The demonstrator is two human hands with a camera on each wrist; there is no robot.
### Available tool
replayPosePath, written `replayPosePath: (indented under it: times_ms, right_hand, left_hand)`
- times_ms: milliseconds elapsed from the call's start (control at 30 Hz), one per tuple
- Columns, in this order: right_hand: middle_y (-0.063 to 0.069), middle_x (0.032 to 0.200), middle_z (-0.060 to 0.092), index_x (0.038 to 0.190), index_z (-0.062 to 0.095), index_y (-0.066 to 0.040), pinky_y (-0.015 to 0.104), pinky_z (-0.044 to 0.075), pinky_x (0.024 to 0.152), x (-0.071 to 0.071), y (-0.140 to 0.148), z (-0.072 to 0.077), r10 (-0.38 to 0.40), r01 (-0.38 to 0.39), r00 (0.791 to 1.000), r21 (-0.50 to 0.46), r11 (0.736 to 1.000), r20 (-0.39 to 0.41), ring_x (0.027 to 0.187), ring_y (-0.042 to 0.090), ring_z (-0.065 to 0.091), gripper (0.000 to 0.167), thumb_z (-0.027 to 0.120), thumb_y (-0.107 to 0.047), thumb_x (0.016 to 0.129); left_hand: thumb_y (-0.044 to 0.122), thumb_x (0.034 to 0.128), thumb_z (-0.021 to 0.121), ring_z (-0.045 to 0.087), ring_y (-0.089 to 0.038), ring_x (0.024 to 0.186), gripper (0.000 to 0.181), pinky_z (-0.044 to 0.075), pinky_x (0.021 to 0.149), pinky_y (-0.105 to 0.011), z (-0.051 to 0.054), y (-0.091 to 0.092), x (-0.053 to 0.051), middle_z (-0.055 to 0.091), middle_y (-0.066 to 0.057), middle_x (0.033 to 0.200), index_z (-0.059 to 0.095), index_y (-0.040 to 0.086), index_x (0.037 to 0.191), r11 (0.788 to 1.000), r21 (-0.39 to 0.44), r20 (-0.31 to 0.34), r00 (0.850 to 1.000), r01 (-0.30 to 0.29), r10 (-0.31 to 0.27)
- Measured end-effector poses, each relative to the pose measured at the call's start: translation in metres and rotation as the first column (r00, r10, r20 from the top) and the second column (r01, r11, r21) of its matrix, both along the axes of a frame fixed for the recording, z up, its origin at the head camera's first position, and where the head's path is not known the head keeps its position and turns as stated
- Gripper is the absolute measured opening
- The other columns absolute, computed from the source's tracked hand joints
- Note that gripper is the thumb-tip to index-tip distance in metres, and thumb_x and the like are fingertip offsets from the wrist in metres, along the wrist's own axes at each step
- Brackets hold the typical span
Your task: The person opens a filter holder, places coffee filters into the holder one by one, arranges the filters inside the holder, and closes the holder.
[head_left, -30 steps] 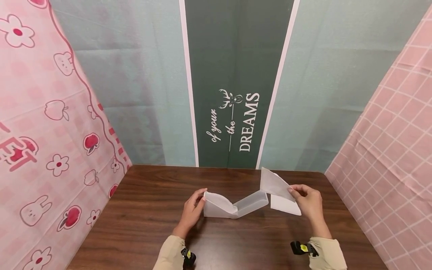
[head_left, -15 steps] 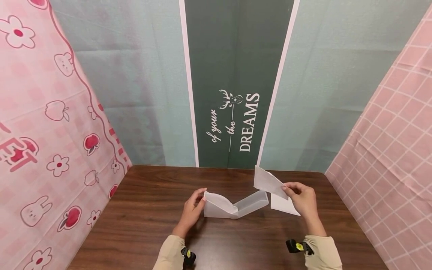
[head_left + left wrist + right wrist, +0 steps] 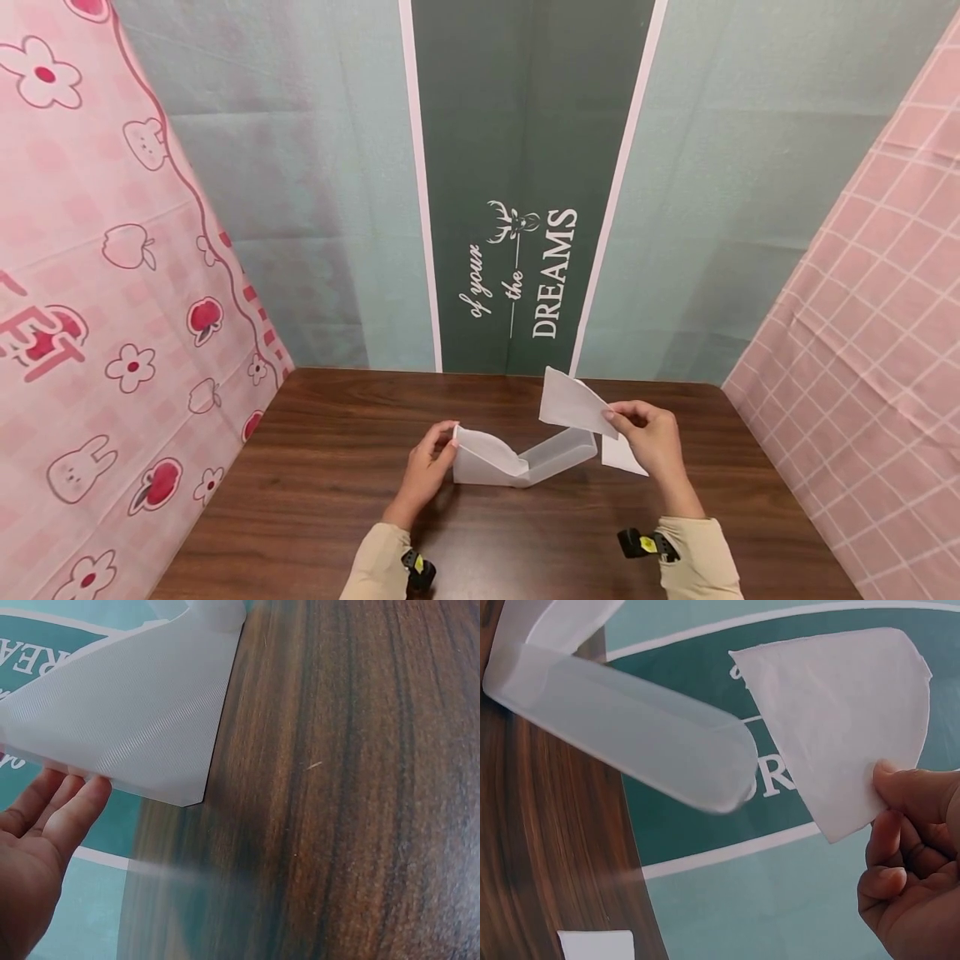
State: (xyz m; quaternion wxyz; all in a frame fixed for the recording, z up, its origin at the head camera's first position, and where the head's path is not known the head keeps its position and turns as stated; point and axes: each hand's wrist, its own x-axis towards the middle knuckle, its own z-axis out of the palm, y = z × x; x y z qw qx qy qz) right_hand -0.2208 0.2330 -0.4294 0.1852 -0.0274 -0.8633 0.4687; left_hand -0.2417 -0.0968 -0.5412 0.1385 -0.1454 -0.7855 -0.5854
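A translucent white plastic holder (image 3: 483, 460) with a hinged lid (image 3: 564, 452) swung out to the right stands on the table. My left hand (image 3: 429, 472) grips its left end; in the left wrist view the fingers (image 3: 84, 804) lie against the holder's edge (image 3: 142, 712). Between thumb and fingers my right hand (image 3: 654, 443) pinches a white sheet-like piece (image 3: 573, 403), raised above and behind the lid's end. The right wrist view shows this piece (image 3: 847, 720) pinched at a lower corner, apart from the lid (image 3: 645, 727).
Another flat white piece (image 3: 621, 455) lies on the brown wooden table (image 3: 337, 517), partly hidden behind my right hand. Green cloth with lettering (image 3: 528, 167) hangs at the back, with pink patterned cloths (image 3: 112, 333) at both sides.
My right hand has moved left with the pinched white piece, bringing it over the lid's far side. The left hand and the holder have stayed put.
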Motion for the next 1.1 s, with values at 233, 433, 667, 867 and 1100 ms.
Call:
replayPosePath:
  times_ms: [233, 433, 667, 867, 1100]
  right_hand:
    - [0.01, 0.082, 0.064, 0.091, 0.07, 0.0, 0.025, 0.041, 0.054, -0.002, -0.016, 0.0, 0.045, -0.045, 0.999, -0.031, 0.998, 0.01, 0.068, 0.02, 0.051, 0.013, 0.071, -0.009, 0.082]
    - [0.01, 0.081, 0.064, 0.089, 0.07, 0.0, 0.024, 0.042, 0.055, -0.005, -0.025, -0.001, 0.068, -0.067, 0.997, -0.043, 0.997, 0.035, 0.069, 0.02, 0.051, 0.012, 0.071, -0.01, 0.082]
    - [0.009, 0.079, 0.064, 0.088, 0.07, -0.001, 0.025, 0.041, 0.054, -0.008, -0.033, -0.005, 0.093, -0.091, 0.995, -0.048, 0.995, 0.037, 0.067, 0.02, 0.051, 0.011, 0.072, -0.01, 0.081]
    - [0.007, 0.077, 0.064, 0.086, 0.071, -0.002, 0.025, 0.041, 0.054, -0.01, -0.04, -0.009, 0.11, -0.109, 0.993, -0.03, 0.994, 0.046, 0.066, 0.019, 0.051, 0.01, 0.073, -0.01, 0.08]
    - [0.005, 0.076, 0.063, 0.085, 0.071, -0.004, 0.026, 0.041, 0.055, -0.011, -0.045, -0.013, 0.131, -0.128, 0.989, -0.046, 0.991, 0.065, 0.067, 0.019, 0.051, 0.008, 0.073, -0.01, 0.08]
  left_hand:
    - [0.016, 0.091, 0.058, 0.059, -0.015, 0.083, 0.027, 0.049, 0.073, -0.031, -0.001, -0.001, -0.001, 0.064, -0.001, 0.097, 0.058, 0.016, 0.118, 1.0, -0.021, -0.022, 1.0, -0.011, 0.01]
    - [0.017, 0.0912, 0.058, 0.059, -0.016, 0.084, 0.027, 0.049, 0.072, -0.03, 0.001, 0.0, 0.0, 0.064, -0.001, 0.097, 0.058, 0.016, 0.118, 1.0, -0.012, 0.007, 1.0, 0.0, 0.0]
    - [0.014, 0.0912, 0.058, 0.059, -0.017, 0.084, 0.027, 0.049, 0.072, -0.031, 0.002, -0.001, 0.001, 0.064, -0.004, 0.099, 0.057, 0.018, 0.118, 1.0, -0.001, 0.008, 1.0, 0.009, -0.009]
    - [0.012, 0.0897, 0.059, 0.059, -0.016, 0.086, 0.034, 0.048, 0.075, -0.032, 0.003, -0.001, 0.0, 0.063, -0.003, 0.096, 0.054, 0.022, 0.122, 1.0, -0.024, 0.005, 1.0, -0.006, 0.006]
    - [0.004, 0.0908, 0.056, 0.059, -0.022, 0.088, 0.03, 0.048, 0.075, -0.033, 0.022, 0.003, 0.011, 0.063, -0.013, 0.101, 0.057, 0.012, 0.119, 1.0, -0.024, -0.021, 1.0, 0.011, -0.011]
